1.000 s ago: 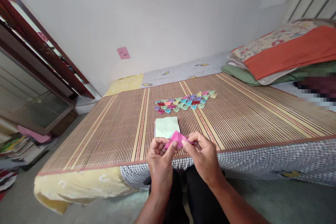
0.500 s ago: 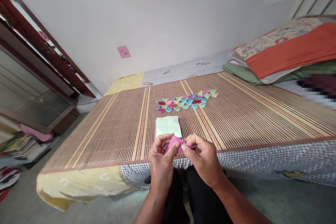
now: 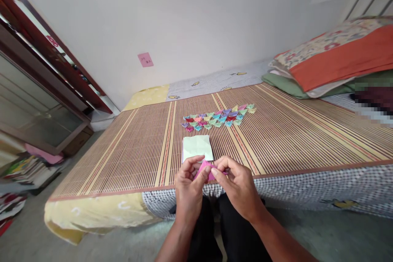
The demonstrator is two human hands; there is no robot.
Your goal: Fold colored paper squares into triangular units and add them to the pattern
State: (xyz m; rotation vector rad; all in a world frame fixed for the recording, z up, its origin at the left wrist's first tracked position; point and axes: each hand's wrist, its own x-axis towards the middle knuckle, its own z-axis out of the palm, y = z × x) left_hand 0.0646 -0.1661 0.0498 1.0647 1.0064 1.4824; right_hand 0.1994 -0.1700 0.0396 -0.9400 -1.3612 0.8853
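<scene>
A small pink folded paper is pinched between my two hands, just above the near edge of the mat. My left hand grips its left side, thumb in front and fingers behind. On the right side, my right hand pinches the paper between thumb and fingers, hiding part of it. Just beyond my hands lies a stack of pale green square paper. Farther back, several small folded paper pieces in many colours are laid out in slanting rows.
A striped bamboo mat covers the bed, over a checked and yellow sheet. Folded bedding with an orange band is piled at the right. A pink note is on the wall. Books sit low at the left.
Both hands stay in nearly the same place with the pink paper. My right thumb and fingers have closed in slightly over it, and its visible outline has shifted a little.
</scene>
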